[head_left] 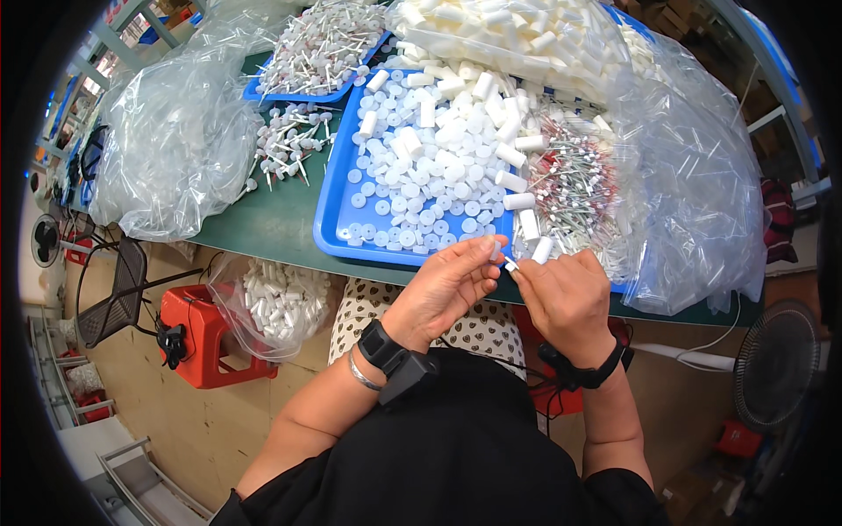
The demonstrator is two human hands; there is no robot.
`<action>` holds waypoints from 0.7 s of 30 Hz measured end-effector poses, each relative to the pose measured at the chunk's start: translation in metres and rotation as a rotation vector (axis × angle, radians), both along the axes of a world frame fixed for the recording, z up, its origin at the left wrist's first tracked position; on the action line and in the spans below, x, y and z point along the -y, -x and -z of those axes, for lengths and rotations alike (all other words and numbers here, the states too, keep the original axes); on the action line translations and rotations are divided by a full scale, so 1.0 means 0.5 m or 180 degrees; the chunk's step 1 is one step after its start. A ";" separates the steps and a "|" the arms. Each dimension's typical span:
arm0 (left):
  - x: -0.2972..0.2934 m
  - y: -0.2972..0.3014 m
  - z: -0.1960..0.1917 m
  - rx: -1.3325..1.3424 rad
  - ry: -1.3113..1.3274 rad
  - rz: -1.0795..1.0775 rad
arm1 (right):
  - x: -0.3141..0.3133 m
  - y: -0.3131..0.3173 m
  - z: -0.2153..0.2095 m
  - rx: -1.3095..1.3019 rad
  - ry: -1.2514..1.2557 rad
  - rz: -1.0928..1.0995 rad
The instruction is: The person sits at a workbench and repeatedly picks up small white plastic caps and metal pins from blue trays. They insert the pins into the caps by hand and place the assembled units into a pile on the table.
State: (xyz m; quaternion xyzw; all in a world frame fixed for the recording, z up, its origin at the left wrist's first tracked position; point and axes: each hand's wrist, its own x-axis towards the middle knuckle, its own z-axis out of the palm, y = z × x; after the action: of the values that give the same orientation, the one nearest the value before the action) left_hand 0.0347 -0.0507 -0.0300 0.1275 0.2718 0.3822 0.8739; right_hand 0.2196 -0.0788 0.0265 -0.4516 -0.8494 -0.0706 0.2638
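Note:
Just over the near edge of the blue tray (326,215), my two hands meet almost fingertip to fingertip. My left hand (447,285) is closed in a pinch on a small translucent disc (496,252). Opposite it, my right hand (566,294) pinches a thin stick with a white end (510,262), pointing toward the disc; most of the stick is hidden by the fingers. Loose translucent discs (421,197) fill the tray, with white foam-like cylinders (517,202) among and beside them. Thin sticks with white and red parts (574,180) lie heaped to the right.
Sticks fitted with discs (294,140) lie on the green table (254,232), and more fill another tray (320,48). Clear plastic bags (175,149) cover both sides. A bag of white cylinders (285,298) hangs beside a red stool (197,333). A fan (776,364) stands right.

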 end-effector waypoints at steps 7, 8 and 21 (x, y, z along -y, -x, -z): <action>0.011 -0.013 0.002 0.0096 -0.0062 0.0160 | 0.005 0.007 0.033 -0.1148 0.0879 0.0235; 0.014 -0.014 0.009 0.0147 -0.0086 0.0211 | 0.007 0.010 0.033 -0.1862 0.1493 0.0341; 0.014 -0.022 0.008 -0.0013 0.0239 0.0380 | 0.009 0.007 0.057 -0.1310 0.1120 0.0326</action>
State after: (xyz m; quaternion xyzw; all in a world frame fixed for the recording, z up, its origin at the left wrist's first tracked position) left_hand 0.0459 -0.0579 -0.0342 0.1114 0.2797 0.3187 0.8988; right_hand 0.2158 -0.0833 -0.0022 -0.5377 -0.7532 0.1581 0.3443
